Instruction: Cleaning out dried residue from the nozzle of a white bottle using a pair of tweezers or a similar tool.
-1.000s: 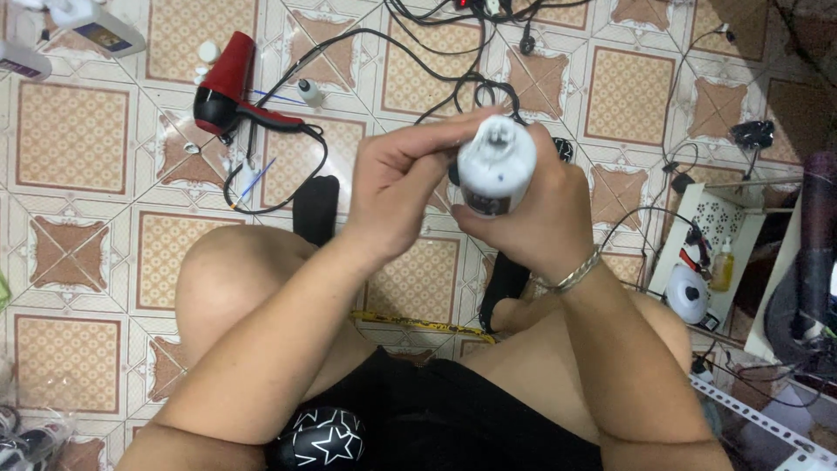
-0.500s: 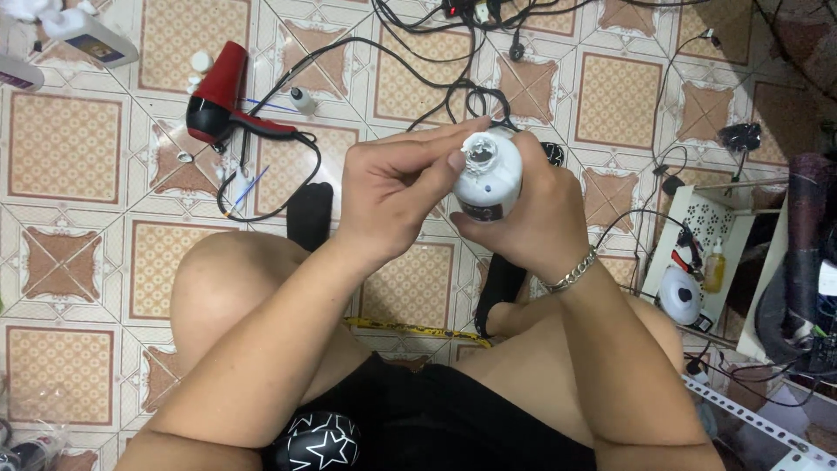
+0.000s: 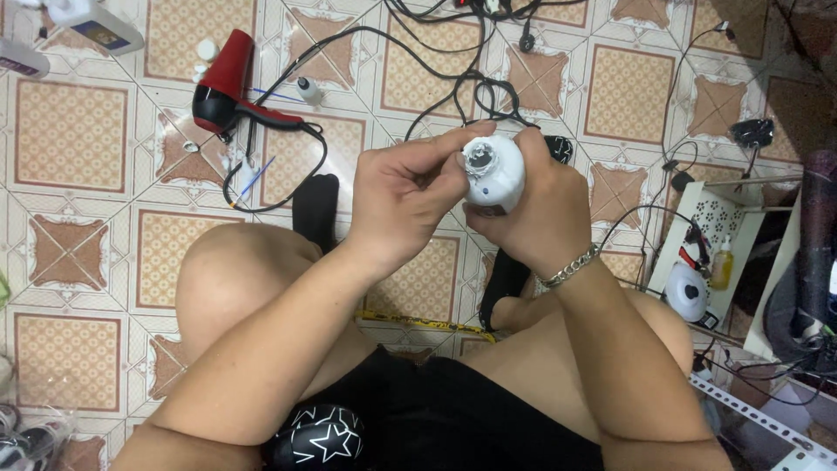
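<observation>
White device (image 3: 495,174), small and rounded, is sitting upright in the right hand (image 3: 532,214), held above the person's lap and over a patterned tile floor (image 3: 70,122). The right hand is wrapping around the device's lower body, fingers closed on it, with a silver bracelet (image 3: 571,266) circling the wrist. The left hand (image 3: 401,201) is curling in from the other side, its thumb and fingertips pinching at the device's open top end, where a grey, rough-looking opening is facing the camera. Whether the left fingers are holding a small part there is too small to tell.

The person is sitting on the floor with bare knees spread and dark shorts (image 3: 436,419) showing at the bottom edge. On the tiles beyond the hands, a red and black hair dryer (image 3: 227,92) is lying on its side, well apart from the device, with black cables (image 3: 418,52) looping across the floor behind it. A small white bottle (image 3: 307,90) is lying just beside the dryer's handle. To the right, a white perforated rack (image 3: 719,218) is standing near the knee, with a small yellow bottle (image 3: 722,262) against it.
</observation>
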